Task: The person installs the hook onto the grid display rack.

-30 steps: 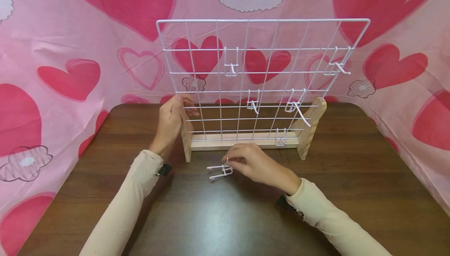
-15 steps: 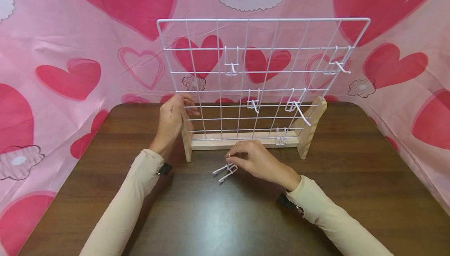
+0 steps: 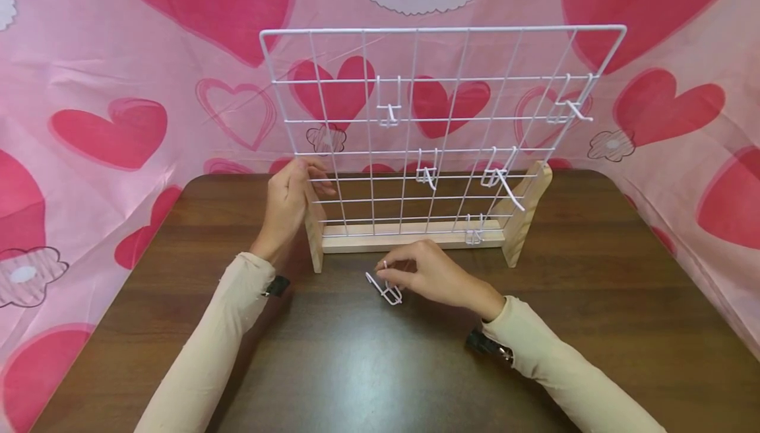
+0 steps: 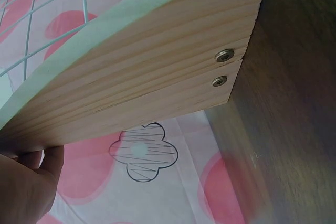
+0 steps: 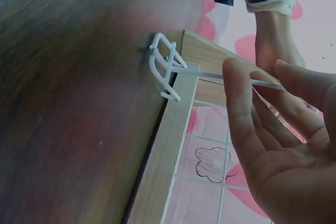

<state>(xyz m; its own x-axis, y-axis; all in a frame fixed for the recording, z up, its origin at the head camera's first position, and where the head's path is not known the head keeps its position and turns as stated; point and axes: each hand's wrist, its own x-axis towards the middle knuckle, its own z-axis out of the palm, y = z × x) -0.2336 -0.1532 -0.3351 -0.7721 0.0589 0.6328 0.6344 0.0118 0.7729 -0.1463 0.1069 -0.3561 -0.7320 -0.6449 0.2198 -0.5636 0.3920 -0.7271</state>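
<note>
A white wire grid (image 3: 442, 29) stands upright in a pale wooden stand (image 3: 356, 243). My left hand (image 3: 287, 192) grips the top of the stand's left side panel (image 4: 157, 51), with the thumb in front and the fingers behind. In the left wrist view, only part of that hand (image 4: 26, 187) shows, at the panel's lower left end. In front of the stand, my right hand (image 3: 430, 271) pinches a white wire hook (image 3: 392, 296) by its straight prong, between thumb and fingers. The right wrist view shows the hook's looped frame (image 5: 167, 61) pointing away from the fingers, near the wooden base.
Several white hooks hang on the grid, among them an upper one (image 3: 390, 115), a long-pronged one (image 3: 505, 185) and a low one (image 3: 473, 235). The stand's right side panel (image 3: 525, 215) rises from the brown table (image 3: 623, 314). A pink heart-patterned cloth (image 3: 119, 136) hangs behind.
The hook has turned in my right hand: its two long wire ends pointed left, then down and left, and it now appears nearly edge-on. My left hand stays on the stand.
</note>
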